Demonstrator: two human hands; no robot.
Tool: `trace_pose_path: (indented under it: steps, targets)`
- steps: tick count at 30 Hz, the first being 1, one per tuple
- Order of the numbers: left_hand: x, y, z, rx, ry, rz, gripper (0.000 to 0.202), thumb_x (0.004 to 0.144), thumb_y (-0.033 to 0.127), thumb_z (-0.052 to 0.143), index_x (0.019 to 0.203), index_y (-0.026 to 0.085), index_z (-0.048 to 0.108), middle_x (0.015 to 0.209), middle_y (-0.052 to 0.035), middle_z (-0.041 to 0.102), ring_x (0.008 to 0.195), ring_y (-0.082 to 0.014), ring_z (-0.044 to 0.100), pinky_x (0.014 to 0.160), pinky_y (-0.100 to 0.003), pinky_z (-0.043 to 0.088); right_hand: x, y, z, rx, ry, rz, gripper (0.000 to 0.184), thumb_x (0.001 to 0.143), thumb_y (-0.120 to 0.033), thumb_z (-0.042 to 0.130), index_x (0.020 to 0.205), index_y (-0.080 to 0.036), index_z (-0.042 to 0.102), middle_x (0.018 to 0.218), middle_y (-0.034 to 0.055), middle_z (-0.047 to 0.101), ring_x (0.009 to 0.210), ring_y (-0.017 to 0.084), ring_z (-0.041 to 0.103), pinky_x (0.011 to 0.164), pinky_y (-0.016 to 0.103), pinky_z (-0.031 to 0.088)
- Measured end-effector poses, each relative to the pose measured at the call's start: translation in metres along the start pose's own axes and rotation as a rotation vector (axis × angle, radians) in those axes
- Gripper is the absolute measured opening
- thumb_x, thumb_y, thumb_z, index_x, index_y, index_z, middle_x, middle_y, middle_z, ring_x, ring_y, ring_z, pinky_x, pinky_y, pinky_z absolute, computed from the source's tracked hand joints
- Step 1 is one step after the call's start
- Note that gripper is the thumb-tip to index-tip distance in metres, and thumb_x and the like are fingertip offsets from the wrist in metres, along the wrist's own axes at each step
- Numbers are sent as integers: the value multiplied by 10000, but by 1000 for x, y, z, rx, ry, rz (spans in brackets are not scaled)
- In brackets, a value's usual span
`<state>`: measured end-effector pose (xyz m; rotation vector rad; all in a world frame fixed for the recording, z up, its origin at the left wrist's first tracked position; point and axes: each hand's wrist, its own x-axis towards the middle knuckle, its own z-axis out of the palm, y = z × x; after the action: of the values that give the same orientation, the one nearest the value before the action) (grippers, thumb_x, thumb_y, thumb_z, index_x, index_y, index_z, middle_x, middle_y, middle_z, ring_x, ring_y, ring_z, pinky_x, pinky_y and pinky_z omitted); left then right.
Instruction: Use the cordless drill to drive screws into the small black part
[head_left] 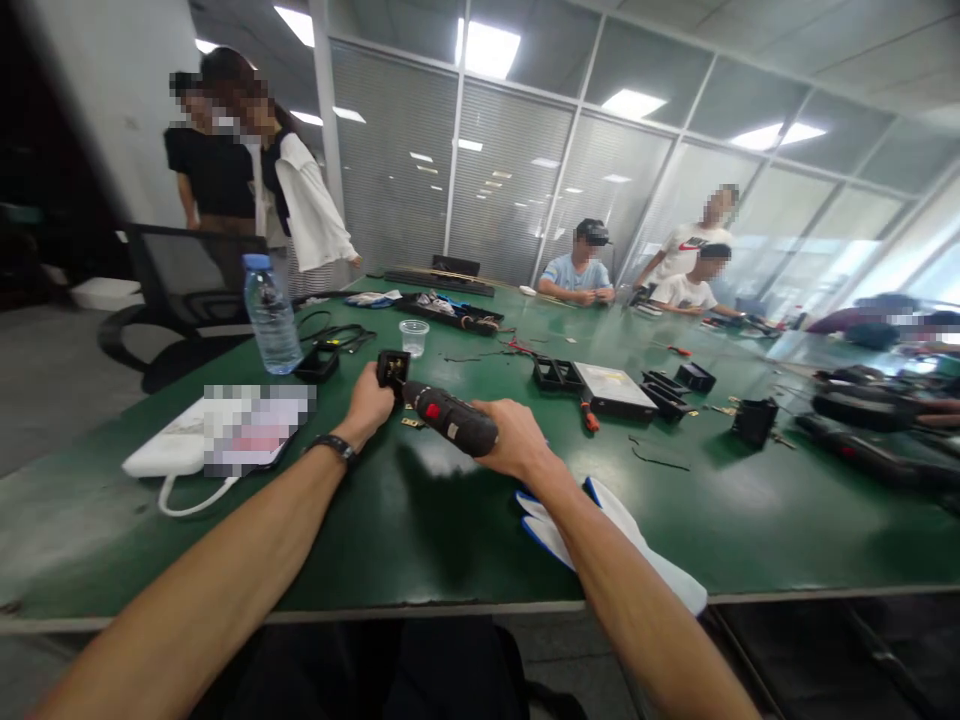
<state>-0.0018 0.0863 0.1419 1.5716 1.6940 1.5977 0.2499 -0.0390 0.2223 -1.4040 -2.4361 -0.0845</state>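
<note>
My left hand (371, 402) is closed around a small black plastic box (393, 367) and holds it up over the green table. Inside the box some brass-coloured metal shows. In my right hand (512, 436) is a black cordless screwdriver (452, 418) with a red button. Its tip points left and meets the box's open side; whether it sits on a screw is too small to tell. Small brass pieces (411, 422) lie on the table just below the box. White gloves with blue cuffs (626, 535) rest under my right forearm.
A water bottle (271, 318), a clear plastic cup (414, 338) and a white power bank with a phone (169, 435) stand left. Black frames and a white-topped box (613, 390) lie right, near orange-handled pliers (591, 418). Several people are around the green table (480, 560).
</note>
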Motion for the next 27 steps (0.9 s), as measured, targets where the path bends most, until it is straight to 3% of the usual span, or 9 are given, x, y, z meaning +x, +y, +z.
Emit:
trace_pose_path:
  steps: [9,15,27]
  targets:
    - [-2,-7,3,-74,-1,19,359,738,78,582,1091,140,600,1029,-105,699,916,-208,643,846,-296,482,2,-1,3,30,-8,27,235,761,-407,608,903,-246,704,787,41,710,702,186,638,578,263,297]
    - [-2,-5,2,-70,-5,16,353,743,70,589,1086,154,600,1023,-87,701,938,-207,645,856,-288,476,1,-1,3,35,5,6,305,764,-402,600,1017,-277,717,797,27,714,712,191,645,579,264,297]
    - [-3,-4,0,-44,-9,30,328,750,101,588,1074,153,599,984,-97,694,887,-215,637,787,-291,478,1,3,7,24,21,7,283,742,-360,611,996,-288,712,766,14,700,695,182,632,573,268,287]
